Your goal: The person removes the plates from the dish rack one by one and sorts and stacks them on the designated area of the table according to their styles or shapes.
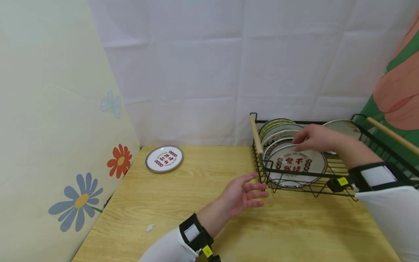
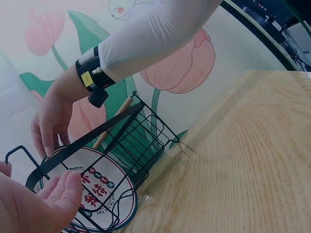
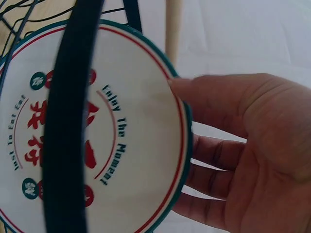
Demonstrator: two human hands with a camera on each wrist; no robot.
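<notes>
A person's right hand [image 1: 319, 138] pinches the edge of a round white plate with a dark green rim, a thin red ring and red characters [image 3: 146, 155]. Its grip is clamped on that rim, the thumb against the printed face and the fingers behind. The plate stands upright, leaning slightly, at the left front of a black wire rack with 2 pale wooden handles [image 3: 68, 121], ahead of a row of other upright round plates [image 1: 284, 127]. Another pale plate [image 1: 342, 126] leans at the rack's right rear.

The left hand [image 1: 240, 194] is empty, its fingers extended and its grip apart, just beside the rack's left front corner; whether it touches the wire I cannot tell.

On the light wood-grain tabletop [image 1: 209, 171], 1 small white plate with red characters [image 1: 164, 159] lies flat at the far left. A small white scrap [image 1: 150, 228] lies nearer the person. White creased cloth [image 1: 190, 72] hangs behind.
</notes>
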